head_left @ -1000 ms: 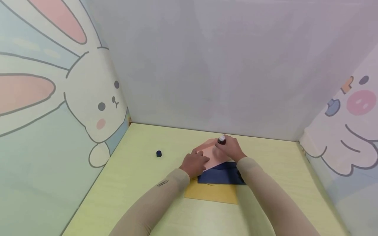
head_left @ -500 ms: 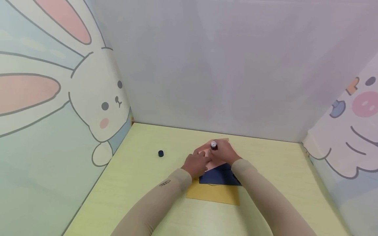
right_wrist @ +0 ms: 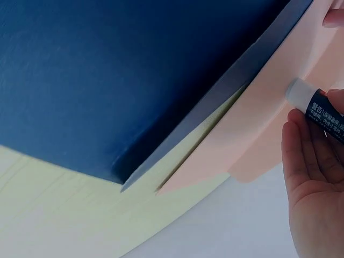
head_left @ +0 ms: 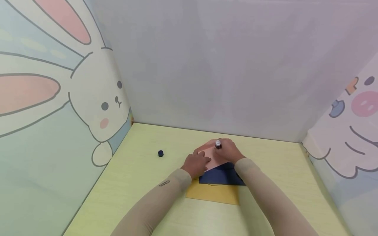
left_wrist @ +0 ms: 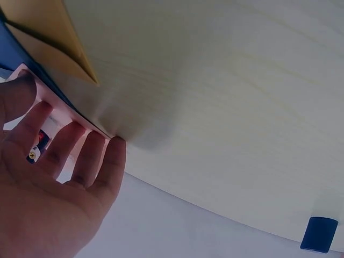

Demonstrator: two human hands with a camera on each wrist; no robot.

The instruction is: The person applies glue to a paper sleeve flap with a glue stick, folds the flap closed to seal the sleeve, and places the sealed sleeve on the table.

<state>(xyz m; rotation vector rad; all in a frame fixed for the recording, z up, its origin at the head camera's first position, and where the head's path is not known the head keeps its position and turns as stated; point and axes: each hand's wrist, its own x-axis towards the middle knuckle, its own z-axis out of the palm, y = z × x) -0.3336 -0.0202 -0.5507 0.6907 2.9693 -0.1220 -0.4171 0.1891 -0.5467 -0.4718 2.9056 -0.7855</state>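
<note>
My right hand (head_left: 229,150) grips a dark glue stick (right_wrist: 324,112) with a white end. In the right wrist view that white end meets the pink envelope (right_wrist: 269,118), near the fold of its flap. On the left part of the same envelope rests my left hand (head_left: 195,165), its fingers spread over the paper. In the left wrist view its fingertips (left_wrist: 116,144) lie along the pink edge. A navy envelope (head_left: 220,177) lies partly under the pink one, and a yellow envelope (head_left: 212,194) lies nearest to me.
A small dark blue cap (head_left: 160,153) stands on the pale yellow table (head_left: 138,183), left of the envelopes. A plain grey wall (head_left: 206,72) rises behind the table. Side walls with cartoon animals, one a rabbit (head_left: 94,95), border it.
My right hand slid the glue stick leftward over the pink envelope toward my left hand, then a little back to the right. My left hand stays in place on the paper.
</note>
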